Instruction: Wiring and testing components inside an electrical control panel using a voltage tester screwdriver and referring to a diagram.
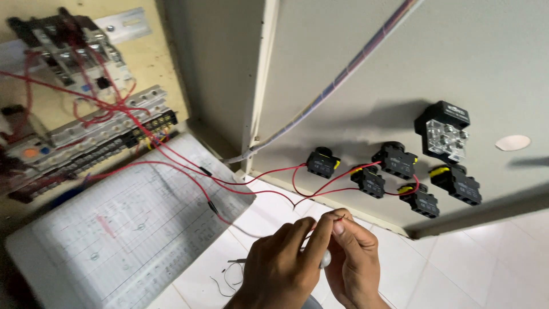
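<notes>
My left hand and my right hand meet low in the middle of the view. Both pinch the end of a thin red wire between fingertips. Something round and silvery shows between my palms; I cannot tell what it is. Several red wires run from the terminal blocks at the left to black switch contact blocks mounted on the inside of the open grey panel door.
A paper wiring diagram lies at the left below the terminals. A contactor sits on a rail at top left. A wrapped cable bundle runs up the door. Wire scraps lie on the white tile floor.
</notes>
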